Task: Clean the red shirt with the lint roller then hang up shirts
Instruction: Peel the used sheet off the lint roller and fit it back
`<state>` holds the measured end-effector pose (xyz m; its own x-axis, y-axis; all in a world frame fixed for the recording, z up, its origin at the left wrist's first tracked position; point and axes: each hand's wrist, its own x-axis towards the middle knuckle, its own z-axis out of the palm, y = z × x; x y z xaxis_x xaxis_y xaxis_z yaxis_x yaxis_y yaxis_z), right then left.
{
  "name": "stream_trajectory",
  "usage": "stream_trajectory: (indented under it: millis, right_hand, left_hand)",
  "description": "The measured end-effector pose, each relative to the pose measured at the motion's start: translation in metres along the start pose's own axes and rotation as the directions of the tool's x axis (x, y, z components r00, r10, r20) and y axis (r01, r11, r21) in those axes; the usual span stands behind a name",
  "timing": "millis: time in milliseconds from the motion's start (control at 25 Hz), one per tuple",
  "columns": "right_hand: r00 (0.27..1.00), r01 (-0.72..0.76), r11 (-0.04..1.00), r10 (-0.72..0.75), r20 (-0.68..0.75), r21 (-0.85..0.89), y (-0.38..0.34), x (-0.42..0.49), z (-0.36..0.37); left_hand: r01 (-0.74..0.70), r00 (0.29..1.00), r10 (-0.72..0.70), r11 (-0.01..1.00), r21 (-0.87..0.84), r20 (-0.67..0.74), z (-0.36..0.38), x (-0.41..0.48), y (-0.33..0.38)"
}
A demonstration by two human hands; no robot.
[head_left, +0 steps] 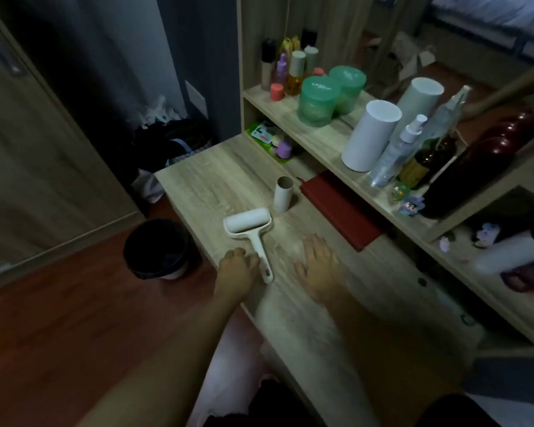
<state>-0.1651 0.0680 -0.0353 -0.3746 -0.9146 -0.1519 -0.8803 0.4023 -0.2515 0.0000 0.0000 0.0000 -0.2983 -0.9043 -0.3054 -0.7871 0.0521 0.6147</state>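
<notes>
A white lint roller [249, 224] lies on the wooden desk [210, 183], its handle pointing toward me. My left hand [238, 268] sits at the left side of that handle, fingers curled against it near the lower end. My right hand [319, 266] rests flat on the desk to the right of the roller, fingers spread, holding nothing. No shirt is plainly visible in this view.
An empty cardboard tube [282, 194] stands just behind the roller. A flat dark red item [341, 208] lies under the shelf [321, 140], which holds bottles and green jars. A black bin [158, 248] stands on the floor left of the desk.
</notes>
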Motion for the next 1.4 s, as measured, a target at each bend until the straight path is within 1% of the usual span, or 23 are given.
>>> stream_trajectory:
  millis: [120,240,400,480,600,680,720,760,800,840,880,920,960,1000,1040,1080,1120,1160,1240,1280,1320,1360,1400]
  right_hand:
    - [1.0,0.003,1.0,-0.003,-0.017,-0.03,0.011,0.026,0.014]
    - [1.0,0.016,0.998,-0.016,-0.001,-0.059,0.01,0.043,0.023]
    - [0.998,0.052,0.996,-0.051,0.026,-0.071,0.013,0.042,0.033]
    - [0.998,0.065,0.996,-0.065,-0.006,-0.062,0.016,0.043,0.036]
    - [0.998,0.059,0.997,-0.059,0.003,-0.043,0.016,0.044,0.04]
    - [0.997,0.073,0.997,-0.073,-0.002,-0.013,0.017,0.045,0.04]
    - [0.997,0.081,0.997,-0.08,-0.016,0.014,0.017,0.044,0.039]
    - [0.998,0.07,0.993,-0.07,-0.002,0.098,0.015,0.043,0.032]
    - [0.999,0.03,0.968,-0.035,0.017,0.248,0.011,0.043,0.022]
    - [0.999,-0.038,0.905,0.034,0.017,0.424,0.006,0.044,0.012]
    - [0.99,-0.135,0.784,0.138,0.042,0.605,0.001,0.047,0.002]
    - [0.965,-0.236,0.588,0.234,0.117,0.774,-0.006,0.05,-0.007]
    - [0.934,-0.318,0.339,0.272,0.232,0.885,-0.012,0.054,-0.014]
    - [0.903,-0.385,0.111,0.251,0.349,0.916,-0.018,0.056,-0.02]
    - [0.878,-0.43,-0.045,0.211,0.429,0.902,-0.024,0.057,-0.026]
    - [0.865,-0.448,-0.118,0.193,0.463,0.886,-0.028,0.056,-0.031]
    - [0.862,-0.444,-0.138,0.205,0.464,0.885,-0.031,0.055,-0.034]
    - [0.865,-0.419,-0.124,0.249,0.436,0.9,-0.034,0.052,-0.038]
    - [0.875,-0.347,-0.058,0.34,0.346,0.936,-0.032,0.049,-0.044]
    - [0.881,-0.321,-0.028,0.358,0.309,0.947,-0.031,0.047,-0.05]
    - [0.889,-0.309,-0.004,0.354,0.29,0.951,-0.028,0.045,-0.055]
    - [0.897,-0.303,0.014,0.341,0.28,0.953,-0.027,0.044,-0.06]
    - [0.907,-0.296,0.044,0.327,0.266,0.954,-0.025,0.042,-0.065]
  left_hand:
    - [0.116,0.99,-0.123,0.988,-0.101,-0.064,0.025,0.019,0.008]
    - [0.212,0.973,-0.225,0.961,-0.178,-0.057,0.046,0.032,0.009]
    - [0.26,0.952,-0.288,0.939,-0.223,-0.103,0.058,0.038,0.015]
    - [0.272,0.942,-0.309,0.931,-0.242,-0.13,0.062,0.039,0.018]
    - [0.296,0.918,-0.36,0.899,-0.322,-0.163,0.059,0.034,0.024]
    - [0.288,0.909,-0.373,0.886,-0.364,-0.188,0.053,0.027,0.027]
    - [0.264,0.914,-0.351,0.895,-0.36,-0.204,0.048,0.023,0.027]
    - [0.221,0.926,-0.308,0.911,-0.348,-0.22,0.045,0.018,0.026]
    - [0.171,0.939,-0.253,0.93,-0.326,-0.231,0.041,0.013,0.024]
    - [0.115,0.952,-0.192,0.947,-0.3,-0.239,0.038,0.008,0.022]
    - [0.074,0.961,-0.139,0.962,-0.262,-0.237,0.036,0.001,0.02]
    - [0.041,0.969,-0.092,0.976,-0.215,-0.23,0.035,-0.003,0.019]
    - [0.017,0.975,-0.052,0.986,-0.164,-0.214,0.034,-0.008,0.018]
    - [0.001,0.982,-0.025,0.992,-0.127,-0.186,0.034,-0.011,0.018]
    - [-0.008,0.989,-0.007,0.995,-0.102,-0.15,0.033,-0.015,0.019]
    - [-0.024,0.993,0.014,0.996,-0.082,-0.117,0.033,-0.02,0.02]
    - [-0.057,0.994,0.051,0.997,-0.06,-0.094,0.033,-0.025,0.021]
    - [-0.1,0.993,0.096,0.994,-0.047,-0.076,0.034,-0.03,0.022]
    - [-0.14,0.989,0.135,0.986,-0.087,-0.061,0.029,-0.036,0.032]
    - [-0.114,0.991,0.098,0.978,-0.175,-0.096,0.027,-0.031,0.036]
    - [-0.045,0.993,0.004,0.942,-0.334,-0.122,0.023,-0.02,0.037]
    - [0.036,0.992,-0.096,0.843,-0.537,-0.086,0.015,-0.008,0.04]
    - [0.093,0.99,-0.139,0.699,-0.709,-0.007,0.005,0.003,0.041]
